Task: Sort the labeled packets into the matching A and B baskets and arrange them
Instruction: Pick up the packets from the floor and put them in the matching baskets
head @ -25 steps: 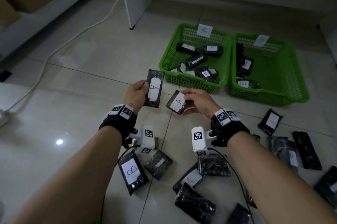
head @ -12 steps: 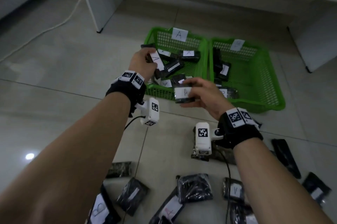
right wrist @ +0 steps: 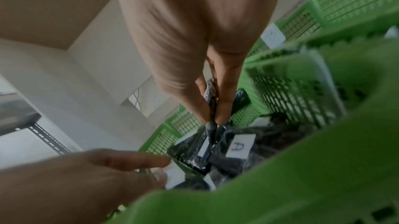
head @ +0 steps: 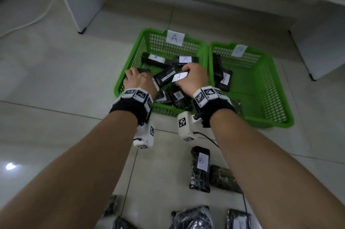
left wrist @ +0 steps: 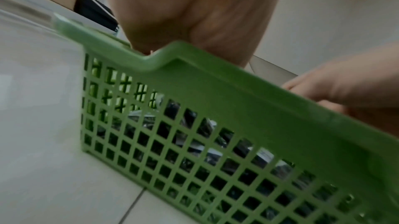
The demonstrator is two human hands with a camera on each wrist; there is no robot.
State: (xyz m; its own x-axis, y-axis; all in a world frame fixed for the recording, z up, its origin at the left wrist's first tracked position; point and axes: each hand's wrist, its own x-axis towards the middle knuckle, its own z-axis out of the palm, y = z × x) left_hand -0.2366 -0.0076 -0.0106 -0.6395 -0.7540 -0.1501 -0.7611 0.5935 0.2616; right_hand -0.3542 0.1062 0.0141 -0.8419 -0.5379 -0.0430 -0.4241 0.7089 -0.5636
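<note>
Nearest the A basket (head: pixel 203 49), loose packets (head: pixel 200 169) lay on the floor before it. Inside it the right hand (head: pixel 193 79) pinched an A packet (head: pixel 179 76) by its edge; the left hand (head: pixel 139 81) pressed another, its grip hidden. They looked light, soft and slippery, best pinched at an edge.

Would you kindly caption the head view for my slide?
Both hands lower A-labelled packets into basket A.

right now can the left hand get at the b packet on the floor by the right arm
Probably not straight away: the left hand is inside basket A, and the B packet lies behind both wrists. The floor around it looks open, though.
</note>
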